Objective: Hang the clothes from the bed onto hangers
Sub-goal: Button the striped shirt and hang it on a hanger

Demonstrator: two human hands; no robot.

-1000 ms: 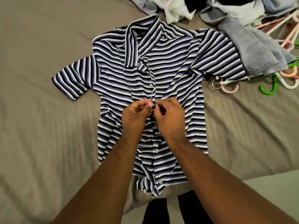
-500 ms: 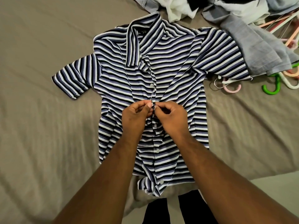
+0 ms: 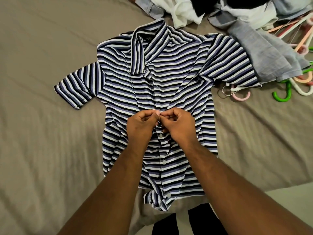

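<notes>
Right now my left hand and right hand pinch the striped shirt placket together, flat on the bed, hangers nearby.

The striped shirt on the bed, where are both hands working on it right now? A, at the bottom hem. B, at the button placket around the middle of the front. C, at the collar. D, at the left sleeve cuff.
B: the left hand and right hand pinch together at the button line mid-front of the striped shirt, well below the collar.
</notes>
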